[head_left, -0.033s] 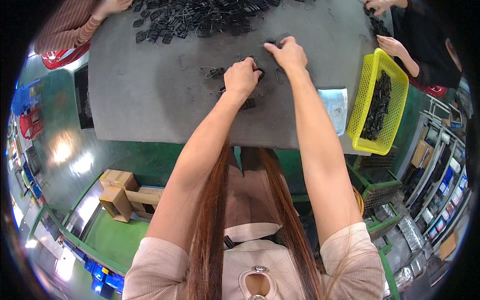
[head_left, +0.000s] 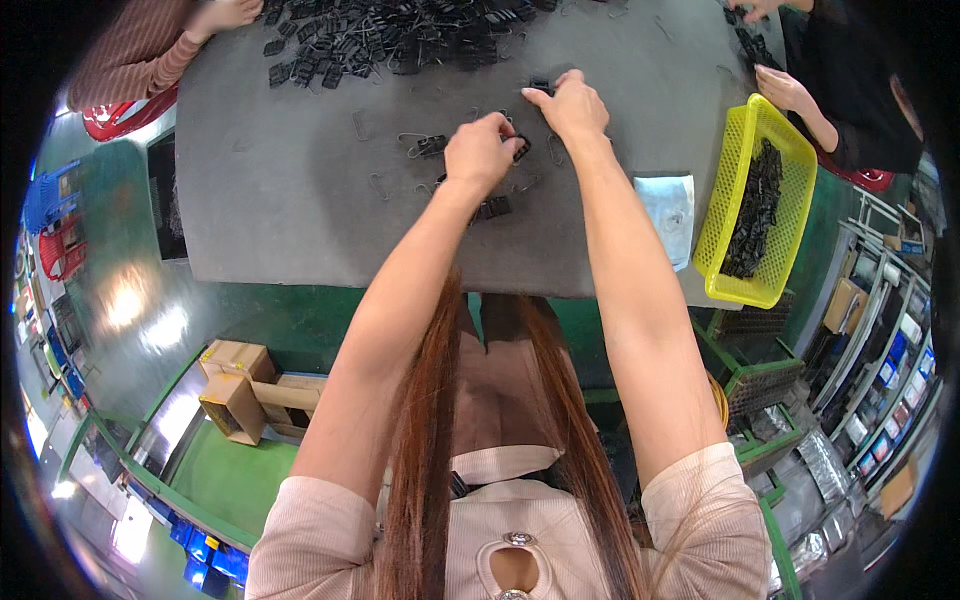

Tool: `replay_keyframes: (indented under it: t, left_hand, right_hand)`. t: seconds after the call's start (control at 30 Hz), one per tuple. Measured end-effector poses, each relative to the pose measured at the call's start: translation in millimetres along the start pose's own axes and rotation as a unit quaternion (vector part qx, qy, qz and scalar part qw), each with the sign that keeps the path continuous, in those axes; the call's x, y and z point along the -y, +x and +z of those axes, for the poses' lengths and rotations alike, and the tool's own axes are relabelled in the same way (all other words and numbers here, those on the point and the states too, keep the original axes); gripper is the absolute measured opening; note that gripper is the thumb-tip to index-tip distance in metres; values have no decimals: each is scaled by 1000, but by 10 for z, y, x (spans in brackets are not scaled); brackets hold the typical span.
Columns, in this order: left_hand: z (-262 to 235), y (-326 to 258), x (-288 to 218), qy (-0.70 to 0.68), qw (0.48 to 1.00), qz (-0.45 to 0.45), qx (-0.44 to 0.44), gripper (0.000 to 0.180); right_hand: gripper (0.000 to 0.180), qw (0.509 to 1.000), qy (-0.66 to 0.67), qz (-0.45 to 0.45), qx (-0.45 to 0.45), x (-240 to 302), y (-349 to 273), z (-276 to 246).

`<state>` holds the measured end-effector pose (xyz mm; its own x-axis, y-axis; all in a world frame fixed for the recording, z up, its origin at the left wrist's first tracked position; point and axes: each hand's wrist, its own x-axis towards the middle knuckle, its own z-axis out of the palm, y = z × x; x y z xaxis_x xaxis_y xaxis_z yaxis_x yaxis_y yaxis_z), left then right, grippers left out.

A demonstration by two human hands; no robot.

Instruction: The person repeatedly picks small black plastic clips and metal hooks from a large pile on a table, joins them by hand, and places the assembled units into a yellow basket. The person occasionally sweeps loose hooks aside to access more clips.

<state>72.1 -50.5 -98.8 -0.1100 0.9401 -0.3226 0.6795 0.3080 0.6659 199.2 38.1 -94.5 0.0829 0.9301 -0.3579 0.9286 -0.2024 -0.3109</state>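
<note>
Head view, bench work. Compared with the other picture of the same instant, nothing has shifted: both hands sit in the same spot over the grey bench [head_left: 280,200], so the handling is mid-grip, with no piece set down or freshly picked up.

Left hand [head_left: 482,152]: knuckles up, fingers curled down and drawn together over a black clip [head_left: 520,148] that shows at its right edge. The fingertips are hidden under the hand, so whether they pinch the clip or only press on it cannot be told.

Right hand [head_left: 573,105]: just beyond and right of the left one, fingers close together and bent forward, tips touching a second small black piece [head_left: 540,87]. The grip itself is hidden.

Around the hands: loose wire loops [head_left: 425,145] left of the left hand, two more dark clips [head_left: 492,208] near the left wrist, all lying flat on the bench. A big heap of black clips [head_left: 400,35] lies along the far edge, well apart. A yellow basket [head_left: 730,200] with dark pieces stands at the right edge, a pale plastic pouch [head_left: 668,210] beside it.

Two other people's hands work at the far corners: one in a ribbed sleeve [head_left: 225,15], one by the basket [head_left: 785,90].
</note>
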Motion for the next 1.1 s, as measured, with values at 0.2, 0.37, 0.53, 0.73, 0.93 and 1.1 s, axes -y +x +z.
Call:
replay_keyframes:
  t: [0.2,0.37,0.53,0.73,0.93,1.1]
  left_hand:
    - [-555,5,386,-61,995,-77,-12,19]
    - [-991,-119,748,-351,918,-187,-7,17]
    - [-1099,-318,1063,-644,749,-157,5,13]
    - [-1032,-408,891,-672,728,-132,48,14]
    - [-790,-323,577,-48,995,-32,-81,35]
    - [-631,-279,596,122,990,23,-72,37]
  right_hand:
    - [52,983,129,-40,125,-142,14,-31]
    - [28,657,665,-32,355,-479,-254,-176]
    - [16,716,604,-56,346,-104,-517,-46]
    - [26,962,-28,-249,113,421,-824,360]
    - [26,916,337,-101,195,143,-353,72]
    - [20,869,423,102,236,-266,-183,-89]
